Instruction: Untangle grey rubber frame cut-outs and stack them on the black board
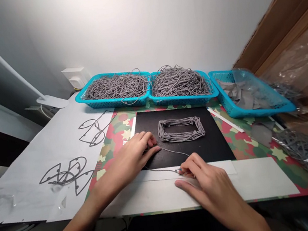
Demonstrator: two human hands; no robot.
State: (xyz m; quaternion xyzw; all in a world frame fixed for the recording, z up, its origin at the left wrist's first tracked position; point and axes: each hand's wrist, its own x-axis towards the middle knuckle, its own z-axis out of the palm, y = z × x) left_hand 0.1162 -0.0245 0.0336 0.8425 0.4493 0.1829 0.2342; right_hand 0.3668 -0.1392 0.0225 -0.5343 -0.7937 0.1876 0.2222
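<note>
My left hand (139, 151) pinches one end of a thin grey cord-like loop (174, 151), perhaps a rubber seal, above the left part of a black mat (212, 149). At the loop's other end, near the mat's front edge, the fingers of my right hand (207, 179) are closed on it. Two strands of the loop run between the hands, with a small tab near the right fingertips. Behind them, a stack of similar grey loops (183, 139) lies on the mat in a rectangle.
Two blue baskets (119, 102) heaped with grey loops stand along the wall. A third blue basket (260, 112) at the right holds grey flat pieces. Tangled loops (72, 176) lie on white sheeting at left. Bagged loops (304, 151) sit at right, beside cardboard (279, 19).
</note>
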